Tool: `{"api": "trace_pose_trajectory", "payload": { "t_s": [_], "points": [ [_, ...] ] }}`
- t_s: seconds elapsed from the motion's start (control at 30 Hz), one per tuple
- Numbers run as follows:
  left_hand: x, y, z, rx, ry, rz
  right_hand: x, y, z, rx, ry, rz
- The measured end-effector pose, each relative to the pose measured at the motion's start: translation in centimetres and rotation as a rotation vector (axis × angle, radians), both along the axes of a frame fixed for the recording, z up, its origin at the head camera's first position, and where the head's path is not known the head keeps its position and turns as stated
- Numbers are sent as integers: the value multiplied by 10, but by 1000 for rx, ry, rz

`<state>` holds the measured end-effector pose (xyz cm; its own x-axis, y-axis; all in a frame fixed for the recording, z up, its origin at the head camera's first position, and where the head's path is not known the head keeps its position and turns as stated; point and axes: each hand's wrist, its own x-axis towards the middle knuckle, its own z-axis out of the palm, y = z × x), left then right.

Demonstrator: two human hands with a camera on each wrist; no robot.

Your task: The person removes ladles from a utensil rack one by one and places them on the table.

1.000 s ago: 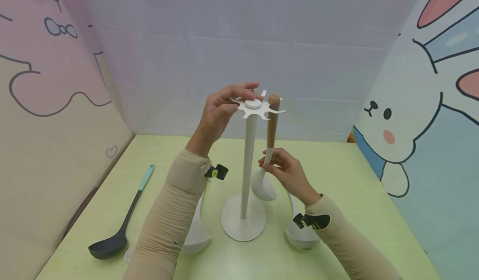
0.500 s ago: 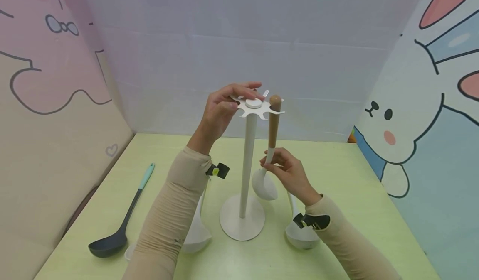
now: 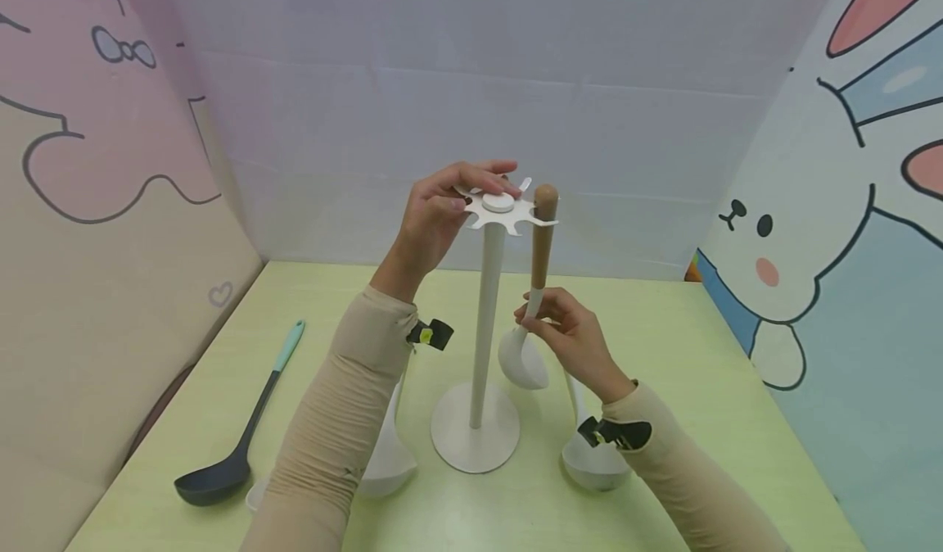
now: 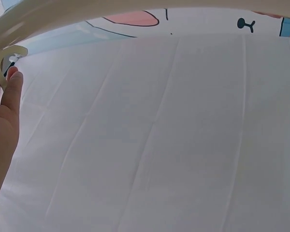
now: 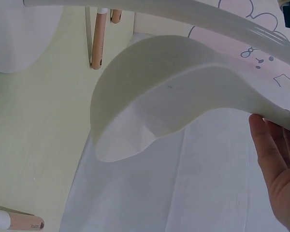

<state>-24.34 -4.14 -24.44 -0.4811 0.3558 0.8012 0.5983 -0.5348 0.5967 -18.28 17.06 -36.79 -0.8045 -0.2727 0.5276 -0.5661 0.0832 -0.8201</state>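
A white utensil stand point(image 3: 487, 323) with a round base and a notched top disc stands mid-table. At the disc, my left hand point(image 3: 436, 220) grips the edge, thumb at the rim and fingers over the centre knob. My right hand point(image 3: 578, 339) pinches the white neck of a ladle point(image 3: 523, 361) just below its wooden handle point(image 3: 542, 249). This handle points up and passes beside the disc's right-hand prongs, its round end above them. Whether it sits fully inside a notch I cannot tell. The right wrist view shows the ladle's bowl point(image 5: 150, 96) hanging off the table.
A black ladle point(image 3: 221, 482) with a mint handle lies at left. Between it and the stand lies a white ladle point(image 3: 386, 466), partly behind the left sleeve. Another white ladle point(image 3: 595, 463) lies under the right wrist. Printed walls point(image 3: 810, 290) enclose the table's back and sides.
The ladle has shifted slightly right relative to the stand, with my right hand on its neck. The top disc appears turned a little. My left hand keeps its hold there.
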Motion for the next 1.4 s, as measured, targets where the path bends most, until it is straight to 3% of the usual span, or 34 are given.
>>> {"api": "trace_pose_trajectory", "payload": {
  "t_s": [1.07,1.4],
  "points": [
    [0,0,0,13,-14,15,0,11,7,1,59,-12],
    [10,-1,-1,80,-113,80,2,17,7,13,66,-57]
  ]
}}
